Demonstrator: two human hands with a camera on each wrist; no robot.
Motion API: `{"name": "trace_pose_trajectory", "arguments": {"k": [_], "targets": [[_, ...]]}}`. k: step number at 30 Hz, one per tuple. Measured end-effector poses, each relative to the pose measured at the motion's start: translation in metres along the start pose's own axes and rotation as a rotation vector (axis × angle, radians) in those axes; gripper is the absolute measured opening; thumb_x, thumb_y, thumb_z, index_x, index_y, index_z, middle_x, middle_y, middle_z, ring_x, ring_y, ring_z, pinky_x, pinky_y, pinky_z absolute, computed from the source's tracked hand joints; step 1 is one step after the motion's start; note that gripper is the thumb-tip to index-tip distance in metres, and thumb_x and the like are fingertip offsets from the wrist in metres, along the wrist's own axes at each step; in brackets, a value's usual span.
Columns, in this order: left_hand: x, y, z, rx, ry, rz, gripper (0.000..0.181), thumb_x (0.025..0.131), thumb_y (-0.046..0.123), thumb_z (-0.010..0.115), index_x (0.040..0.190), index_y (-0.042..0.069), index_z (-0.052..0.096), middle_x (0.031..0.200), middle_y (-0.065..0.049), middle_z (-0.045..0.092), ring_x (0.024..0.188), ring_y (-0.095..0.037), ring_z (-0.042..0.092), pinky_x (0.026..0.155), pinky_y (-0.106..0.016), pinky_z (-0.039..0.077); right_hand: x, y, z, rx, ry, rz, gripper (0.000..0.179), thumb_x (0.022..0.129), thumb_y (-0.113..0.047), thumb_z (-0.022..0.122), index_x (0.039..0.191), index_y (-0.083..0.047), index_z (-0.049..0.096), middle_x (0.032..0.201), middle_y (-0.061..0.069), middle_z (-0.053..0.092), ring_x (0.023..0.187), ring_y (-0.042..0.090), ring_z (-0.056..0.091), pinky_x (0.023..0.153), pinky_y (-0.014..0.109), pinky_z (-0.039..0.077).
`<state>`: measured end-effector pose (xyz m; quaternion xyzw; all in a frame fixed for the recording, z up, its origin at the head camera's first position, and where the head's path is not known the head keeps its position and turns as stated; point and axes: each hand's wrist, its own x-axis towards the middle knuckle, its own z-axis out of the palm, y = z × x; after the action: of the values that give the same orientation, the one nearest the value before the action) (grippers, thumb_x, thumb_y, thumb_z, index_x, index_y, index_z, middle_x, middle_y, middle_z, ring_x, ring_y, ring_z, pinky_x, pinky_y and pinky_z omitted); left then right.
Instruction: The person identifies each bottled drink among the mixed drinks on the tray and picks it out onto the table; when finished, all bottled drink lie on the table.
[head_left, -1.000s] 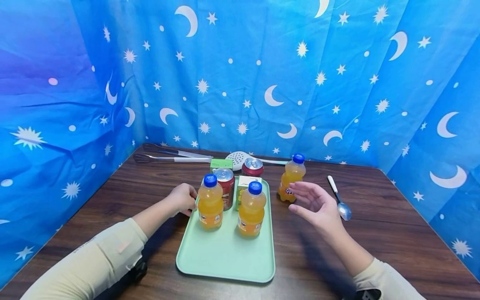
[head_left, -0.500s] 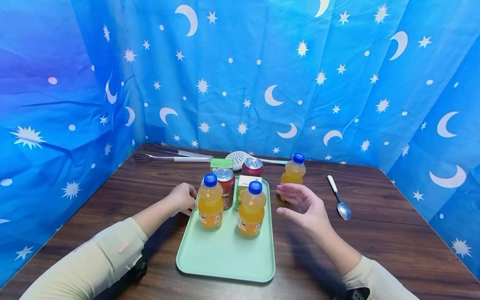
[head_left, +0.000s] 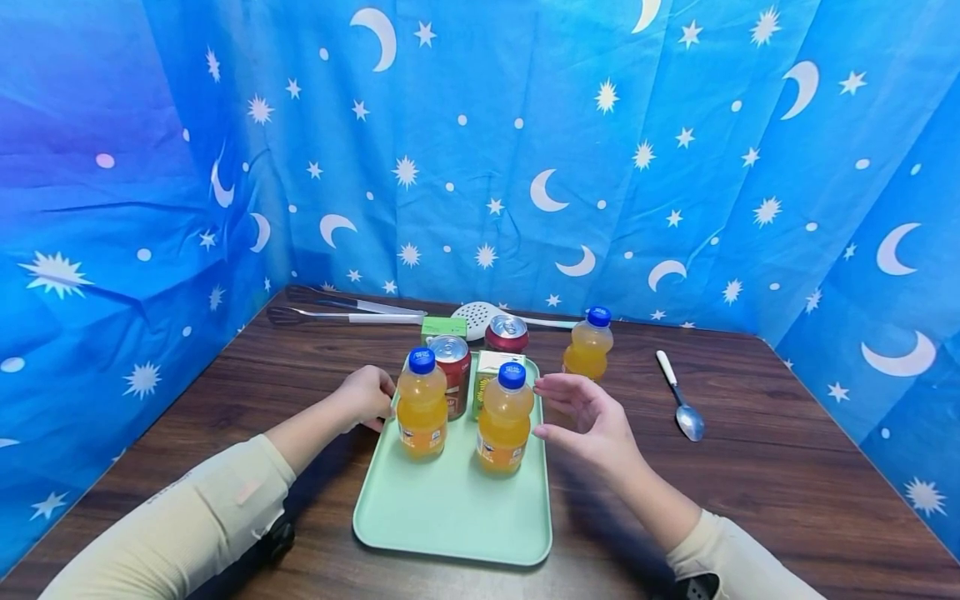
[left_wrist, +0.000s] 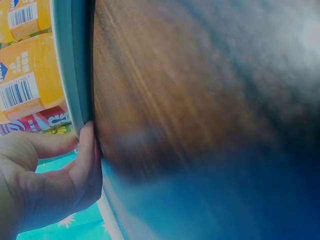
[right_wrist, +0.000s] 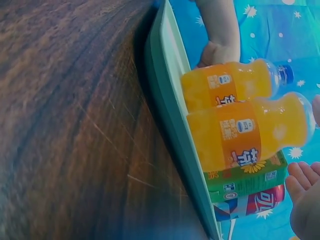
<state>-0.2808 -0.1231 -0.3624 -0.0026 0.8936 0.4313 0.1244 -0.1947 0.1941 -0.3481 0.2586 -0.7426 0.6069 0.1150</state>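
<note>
My left hand (head_left: 365, 397) pinches the left rim of the pale green tray (head_left: 450, 517); in the left wrist view its thumb and fingers meet on the rim. Two orange soda bottles with blue caps, a left bottle (head_left: 422, 408) and a right bottle (head_left: 505, 425), stand upright on the tray. Behind them stand a red soda can (head_left: 456, 379) and a drink carton (head_left: 483, 379). My right hand (head_left: 588, 421) hovers just right of the right bottle, fingers spread from the thumb, holding nothing. In the right wrist view, this hand (right_wrist: 306, 200) is only partly visible.
A third orange soda bottle (head_left: 588, 350) stands beyond my right hand. A spoon (head_left: 681, 400) lies further right. Near the tray's far end are a green box (head_left: 442, 331) and another can (head_left: 507, 333). A skimmer (head_left: 476, 319) and long-handled utensils (head_left: 375, 318) lie along the back edge.
My right hand has moved left, away from the third bottle and close to the right bottle on the tray. My left hand stays at the tray rim.
</note>
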Motion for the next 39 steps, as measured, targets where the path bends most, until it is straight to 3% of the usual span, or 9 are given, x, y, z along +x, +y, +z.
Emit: {"name": "trace_pose_trajectory", "arguments": {"k": [18, 26, 39], "targets": [[0.0, -0.001, 0.0, 0.007, 0.001, 0.002, 0.021, 0.074, -0.015, 0.064, 0.092, -0.006, 0.057, 0.085, -0.017, 0.054, 0.07, -0.024, 0.061, 0.054, -0.033, 0.058, 0.006, 0.008, 0.015, -0.011, 0.023, 0.066, 0.053, 0.073, -0.003, 0.079, 0.12, -0.002, 0.054, 0.117, 0.01, 0.06, 0.108, 0.021, 0.058, 0.094, 0.035, 0.047], [0.0, 0.001, -0.001, 0.0, -0.003, -0.006, 0.022, 0.075, -0.015, 0.064, 0.094, -0.006, 0.057, 0.085, -0.017, 0.054, 0.071, -0.025, 0.061, 0.054, -0.033, 0.058, 0.008, 0.009, 0.022, -0.019, 0.019, 0.069, 0.055, 0.072, -0.001, 0.079, 0.12, 0.0, 0.053, 0.117, 0.013, 0.06, 0.11, 0.025, 0.057, 0.094, 0.048, 0.046], [0.0, 0.0, 0.0, 0.0, -0.007, 0.009, 0.023, 0.074, -0.016, 0.064, 0.095, -0.007, 0.058, 0.086, -0.017, 0.054, 0.07, -0.024, 0.062, 0.054, -0.033, 0.058, 0.012, 0.013, 0.032, 0.0, 0.039, 0.101, 0.055, 0.073, -0.007, 0.08, 0.12, -0.003, 0.054, 0.121, 0.008, 0.059, 0.116, 0.018, 0.053, 0.098, 0.048, 0.042]]}}
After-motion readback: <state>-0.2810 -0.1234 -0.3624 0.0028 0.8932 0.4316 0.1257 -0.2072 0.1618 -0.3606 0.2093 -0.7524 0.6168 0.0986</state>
